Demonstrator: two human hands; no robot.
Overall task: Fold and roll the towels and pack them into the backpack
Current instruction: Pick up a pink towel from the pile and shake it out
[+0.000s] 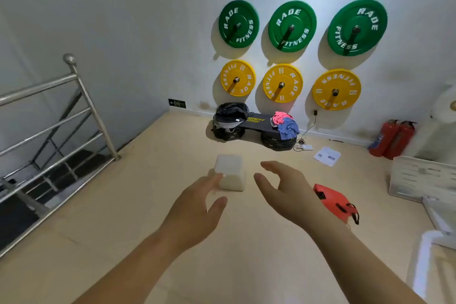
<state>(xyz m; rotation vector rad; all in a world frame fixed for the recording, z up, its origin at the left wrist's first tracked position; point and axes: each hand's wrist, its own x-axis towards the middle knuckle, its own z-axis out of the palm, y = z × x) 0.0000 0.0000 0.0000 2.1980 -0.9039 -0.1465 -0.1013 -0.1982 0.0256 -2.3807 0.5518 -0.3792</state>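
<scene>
Both hands reach forward, holding nothing: left hand (195,207) fingers straight, tips overlapping a white block (230,168) (contact unclear), right hand (283,187) fingers spread, loosely curved. Towels (285,123), pink and blue, lie heaped on the right end of the black tabletop (256,124) by the far wall. Black backpack (230,116) sits on its left end.

Bright overhead light, plate shadows falling down-left, edges bowed, slightly soft throughout.

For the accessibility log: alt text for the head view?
The left hand and right hand reach forward, open and empty. Ahead, a black backpack and pink and blue towels sit on a bench under wall-hung weight plates.
</scene>
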